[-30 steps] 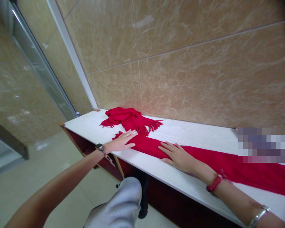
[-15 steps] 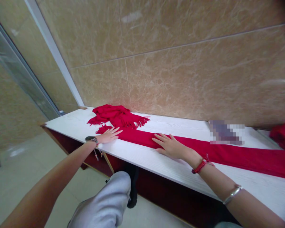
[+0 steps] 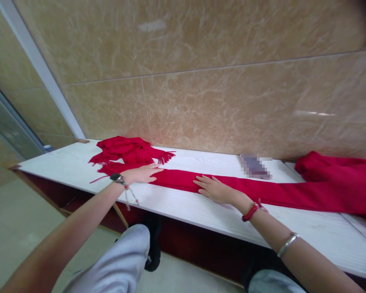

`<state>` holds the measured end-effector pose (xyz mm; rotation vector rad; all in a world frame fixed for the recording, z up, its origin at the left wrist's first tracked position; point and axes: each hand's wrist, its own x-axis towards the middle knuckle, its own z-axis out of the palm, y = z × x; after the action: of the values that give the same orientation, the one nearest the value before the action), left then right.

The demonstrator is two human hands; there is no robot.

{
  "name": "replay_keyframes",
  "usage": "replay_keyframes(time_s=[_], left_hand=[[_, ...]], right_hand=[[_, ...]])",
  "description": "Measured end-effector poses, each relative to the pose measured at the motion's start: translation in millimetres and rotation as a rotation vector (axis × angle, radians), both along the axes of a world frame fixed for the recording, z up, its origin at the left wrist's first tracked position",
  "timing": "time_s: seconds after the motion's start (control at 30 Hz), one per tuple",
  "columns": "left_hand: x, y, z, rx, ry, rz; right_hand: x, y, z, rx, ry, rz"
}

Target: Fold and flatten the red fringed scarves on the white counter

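- One view only, from a camera worn on the person's head.
- It looks forward and down, tilted, so the long white worktop [image 3: 201, 211] runs slantwise across the picture.
- It sits close: both forearms reach in from the lower edge, and the person's knees show at the bottom.
- It faces a tan tiled wall [image 3: 219, 89] just behind the worktop; floor [image 3: 15, 228] shows at lower left.

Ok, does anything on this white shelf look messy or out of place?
Mostly tidy: both hands, left hand and right hand, lie flat on a long red scarf stretched along the white shelf. A second red scarf sits bunched against the wall, fringe splayed, and the long scarf's far right end is heaped rather than flat.
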<state>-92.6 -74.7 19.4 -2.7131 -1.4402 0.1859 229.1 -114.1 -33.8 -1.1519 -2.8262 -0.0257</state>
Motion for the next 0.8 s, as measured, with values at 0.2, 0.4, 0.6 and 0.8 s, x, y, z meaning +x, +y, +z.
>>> replay_keyframes(time_s=[0.2, 0.4, 0.6, 0.8], left_hand=[[75.2, -9.9, -8.2, -0.081, -0.095, -0.283], [59.8, -11.2, -33.1, 0.064, -0.133, -0.279], [50.8, -14.6, -38.5, 0.035, -0.125, -0.339], [37.8, -21.0, -33.3, -0.037, -0.208, -0.261]], right_hand=[[5.6, -8.2, 16.6, 0.071, 0.012, 0.021], [7.2, -8.3, 4.6, 0.247, -0.089, 0.098], [15.3, -6.9, 6.4, 0.271, -0.110, 0.112], [22.0, -11.6, 10.6, 0.287, 0.028, 0.139]])
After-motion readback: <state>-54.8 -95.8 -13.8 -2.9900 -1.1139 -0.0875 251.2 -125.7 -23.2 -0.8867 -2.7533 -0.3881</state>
